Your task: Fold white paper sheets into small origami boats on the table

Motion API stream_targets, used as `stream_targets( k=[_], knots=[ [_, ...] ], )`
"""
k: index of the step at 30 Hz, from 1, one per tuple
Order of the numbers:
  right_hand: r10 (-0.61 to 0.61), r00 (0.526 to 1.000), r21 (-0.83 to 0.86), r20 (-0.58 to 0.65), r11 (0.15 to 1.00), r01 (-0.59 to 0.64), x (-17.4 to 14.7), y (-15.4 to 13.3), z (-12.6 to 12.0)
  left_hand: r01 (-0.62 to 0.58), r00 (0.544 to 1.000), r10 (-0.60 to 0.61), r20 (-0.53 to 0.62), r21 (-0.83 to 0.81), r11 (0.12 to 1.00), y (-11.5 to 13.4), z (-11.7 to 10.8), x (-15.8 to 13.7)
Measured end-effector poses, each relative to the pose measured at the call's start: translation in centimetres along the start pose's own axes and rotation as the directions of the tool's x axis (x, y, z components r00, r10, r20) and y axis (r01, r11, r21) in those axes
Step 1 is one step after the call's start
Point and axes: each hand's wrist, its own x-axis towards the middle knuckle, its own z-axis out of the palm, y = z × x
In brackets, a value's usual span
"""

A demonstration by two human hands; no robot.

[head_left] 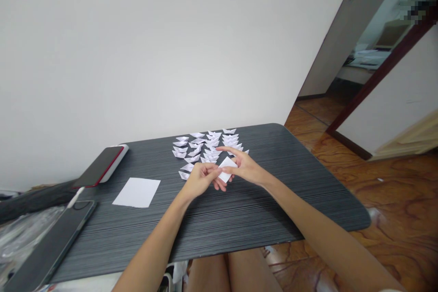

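A small folded square of white paper [227, 167] is held up over the dark table, turned so that it looks like a diamond. My left hand [205, 175] pinches its lower left edge between thumb and fingers. On its right side, my right hand [244, 164] grips the same paper with the thumb in front, and its index finger stretches out to the left. Just beyond my hands stand several white folded paper boats [212, 144] in rough rows, some partly hidden behind my fingers. A flat white paper sheet [137, 192] lies to the left of my left hand.
The dark striped table [294, 178] meets a white wall [171, 54] at the back. A red-edged phone-like device [99, 166] lies at the left, with a white cable plug [75, 197] and another dark device [58, 246] nearer me. Wooden floor [393, 187] shows at the right.
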Motion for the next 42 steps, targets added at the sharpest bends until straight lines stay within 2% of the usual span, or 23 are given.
stream_targets(
  k=[4,7,10,12,15,17,19,21,23,24,25,27,30,35,42],
  knots=[
    [-0.032,0.999,-0.003,0.035,0.999,0.032,0.0,-0.2,-0.4,-0.013,1.000,0.014,0.028,-0.035,0.999,0.0,-0.3,0.0],
    [-0.016,1.000,-0.002,0.007,1.000,0.016,0.0,-0.3,-0.7,-0.058,0.997,0.060,0.043,-0.049,0.997,0.1,-0.5,-0.1],
    [0.012,0.998,0.038,-0.056,0.999,-0.010,0.0,-0.3,-0.9,-0.188,0.981,0.191,-0.030,0.083,0.979,0.3,-0.9,-0.3],
    [0.043,0.996,0.115,-0.084,0.993,-0.034,0.0,-0.3,-1.0,-0.310,0.935,0.348,-0.067,0.323,0.894,0.4,-1.2,-0.5],
    [0.103,0.993,0.224,-0.049,0.971,-0.090,0.0,-0.3,-0.9,-0.427,0.828,0.560,-0.011,0.634,0.644,0.3,-1.3,-0.5],
    [0.144,0.990,0.218,0.000,0.966,-0.140,0.0,-0.4,-0.7,-0.455,0.776,0.630,0.014,0.704,0.545,0.2,-1.2,-0.5],
    [0.160,0.987,0.100,-0.010,0.982,-0.159,0.0,-0.5,-0.6,-0.435,0.758,0.651,-0.028,0.723,0.537,0.0,-1.2,-0.4],
    [0.072,0.993,-0.110,-0.098,0.990,-0.083,0.1,-0.6,-0.6,-0.364,0.774,0.623,-0.114,0.724,0.586,0.0,-1.1,-0.4],
    [-0.088,0.982,-0.303,-0.167,0.952,0.034,0.1,-0.7,-0.5,-0.277,0.817,0.544,-0.192,0.697,0.662,0.0,-1.0,-0.3],
    [-0.150,0.973,-0.346,-0.175,0.934,0.082,0.1,-0.6,-0.5,-0.239,0.844,0.489,-0.220,0.661,0.711,0.0,-1.0,-0.3],
    [-0.178,0.969,-0.348,-0.170,0.931,0.110,0.1,-0.5,-0.4,-0.206,0.873,0.424,-0.241,0.607,0.768,0.0,-0.8,-0.3],
    [-0.152,0.976,-0.269,-0.157,0.957,0.106,0.1,-0.3,-0.1,-0.151,0.917,0.294,-0.271,0.447,0.882,0.0,-0.5,-0.2],
    [-0.086,0.984,-0.165,-0.157,0.985,0.059,-0.1,-0.2,0.2,-0.122,0.939,0.171,-0.298,0.176,0.977,0.0,-0.1,-0.1],
    [-0.075,0.983,-0.094,-0.165,0.994,0.060,-0.2,-0.5,0.0,-0.133,0.947,0.086,-0.308,-0.133,0.982,-0.1,-0.2,0.1],
    [-0.065,0.988,-0.135,-0.141,0.990,0.046,-0.4,-0.9,-0.1,-0.037,0.972,-0.029,-0.232,-0.273,0.961,0.1,-0.1,0.0]
  ],
)
